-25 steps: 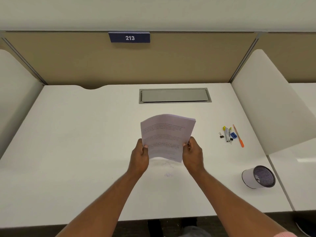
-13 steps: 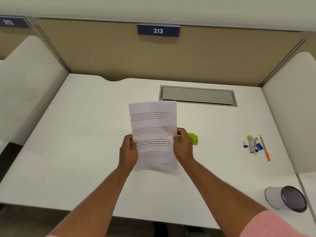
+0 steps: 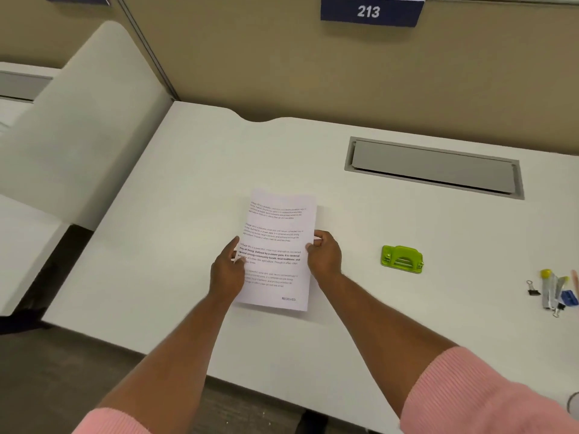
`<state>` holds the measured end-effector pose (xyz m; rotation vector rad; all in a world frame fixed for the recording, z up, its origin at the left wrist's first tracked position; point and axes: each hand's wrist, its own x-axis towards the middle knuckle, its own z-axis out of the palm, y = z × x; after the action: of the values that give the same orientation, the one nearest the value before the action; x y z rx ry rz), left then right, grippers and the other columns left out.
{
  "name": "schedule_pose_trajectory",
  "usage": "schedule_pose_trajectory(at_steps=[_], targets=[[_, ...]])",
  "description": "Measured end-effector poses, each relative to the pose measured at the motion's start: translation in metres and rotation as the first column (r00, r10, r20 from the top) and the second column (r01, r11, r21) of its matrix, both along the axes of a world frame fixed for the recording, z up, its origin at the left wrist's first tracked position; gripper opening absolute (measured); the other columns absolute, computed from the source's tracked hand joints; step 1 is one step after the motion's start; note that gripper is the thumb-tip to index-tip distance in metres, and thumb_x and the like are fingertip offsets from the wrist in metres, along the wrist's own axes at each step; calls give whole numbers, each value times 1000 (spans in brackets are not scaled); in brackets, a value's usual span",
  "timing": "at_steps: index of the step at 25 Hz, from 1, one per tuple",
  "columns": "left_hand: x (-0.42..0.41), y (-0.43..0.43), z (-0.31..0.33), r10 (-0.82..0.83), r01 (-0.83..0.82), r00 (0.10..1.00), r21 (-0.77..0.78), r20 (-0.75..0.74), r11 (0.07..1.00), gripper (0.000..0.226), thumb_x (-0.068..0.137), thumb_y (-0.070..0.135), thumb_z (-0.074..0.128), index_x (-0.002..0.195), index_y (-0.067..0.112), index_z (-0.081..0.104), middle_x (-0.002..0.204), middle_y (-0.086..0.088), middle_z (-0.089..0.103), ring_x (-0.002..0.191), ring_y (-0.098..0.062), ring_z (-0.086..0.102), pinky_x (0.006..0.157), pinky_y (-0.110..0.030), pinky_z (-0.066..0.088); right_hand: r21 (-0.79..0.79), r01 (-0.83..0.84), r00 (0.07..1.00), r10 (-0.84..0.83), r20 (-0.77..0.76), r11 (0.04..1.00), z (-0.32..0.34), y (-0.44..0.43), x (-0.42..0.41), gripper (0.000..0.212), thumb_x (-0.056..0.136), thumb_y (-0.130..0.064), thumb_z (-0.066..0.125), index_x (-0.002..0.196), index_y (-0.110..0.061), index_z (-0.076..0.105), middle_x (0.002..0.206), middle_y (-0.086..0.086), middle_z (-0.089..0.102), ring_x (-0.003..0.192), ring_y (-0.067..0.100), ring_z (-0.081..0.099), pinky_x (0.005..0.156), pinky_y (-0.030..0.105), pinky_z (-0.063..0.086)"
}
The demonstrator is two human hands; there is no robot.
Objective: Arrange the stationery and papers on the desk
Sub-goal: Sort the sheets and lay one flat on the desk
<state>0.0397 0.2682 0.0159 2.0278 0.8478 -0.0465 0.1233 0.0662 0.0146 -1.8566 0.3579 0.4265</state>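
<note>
Your left hand point(image 3: 226, 270) pinches the left edge of the papers point(image 3: 275, 250), thumb on the printed face; your right hand point(image 3: 324, 256) grips the opposite edge, fingers point(image 3: 318, 241) curled behind it. The thin white sheets sit low over the smooth white tabletop point(image 3: 175, 195), left of the green hole punch point(image 3: 402, 259); whether they touch it I cannot tell. Keep both pinches level, lower the sheets flat and square the edges before letting go. Right of the punch lies a cluster of clips and pens point(image 3: 553, 292), small and glossy.

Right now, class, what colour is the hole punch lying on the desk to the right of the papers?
Bright lime green hole punch, seen in the head view.
</note>
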Motion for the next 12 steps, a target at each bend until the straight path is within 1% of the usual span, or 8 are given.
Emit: schedule_pose_trajectory(at_steps=[2, 5, 7, 9, 10, 12], targets=[[-3, 8, -10, -22, 24, 999, 52, -38, 998, 53, 96, 6, 55, 146, 23, 48, 122, -10, 65, 115, -26, 60, 100, -31, 43, -45, -93, 996, 92, -19, 995, -10, 8, -3, 31, 92, -4, 57, 120, -14, 62, 103, -1, 69, 94, 17, 65, 79, 24, 45], [-5, 14, -21, -12, 18, 998, 90, -66, 996, 52, 96, 6, 53, 146, 22, 48, 125, -13, 63, 118, -28, 58, 102, -34, 42, -97, -229, 973, 228, -31, 968, -17, 14, -8, 30, 92, -6, 55, 119, -16, 64, 95, -2, 65, 87, 15, 60, 76, 23, 41], [-5, 15, -25, 8, 0, 996, 88, -85, 996, 52, 97, 5, 51, 146, 22, 48, 129, -14, 62, 122, -28, 56, 105, -35, 42, -141, -300, 954, 299, -26, 944, -21, 14, -11, 21, 91, -6, 55, 106, -14, 66, 85, -2, 62, 79, 16, 56, 69, 26, 41], [-5, 16, -29, -1, 10, 995, 87, -100, 996, 53, 97, 3, 49, 146, 20, 48, 135, -15, 59, 128, -27, 53, 109, -36, 40, -210, -345, 937, 347, -30, 915, -26, 11, -13, 8, 88, -5, 54, 89, -9, 61, 76, -1, 57, 71, 20, 51, 63, 29, 40], [-5, 15, -31, -16, 25, 995, 96, -102, 995, 53, 96, 1, 49, 147, 18, 47, 138, -14, 58, 131, -27, 52, 111, -37, 39, -238, -360, 932, 362, -38, 902, -27, 8, -15, 8, 88, -6, 55, 81, -9, 56, 72, 0, 54, 69, 21, 49, 60, 29, 38], [-7, 12, -34, -46, 59, 993, 130, -107, 990, 54, 95, -1, 48, 147, 14, 46, 139, -14, 56, 131, -29, 51, 112, -39, 39, -289, -380, 922, 384, -46, 879, -28, 0, -19, 27, 88, -6, 57, 68, -16, 42, 68, -1, 48, 65, 21, 46, 57, 29, 36]])
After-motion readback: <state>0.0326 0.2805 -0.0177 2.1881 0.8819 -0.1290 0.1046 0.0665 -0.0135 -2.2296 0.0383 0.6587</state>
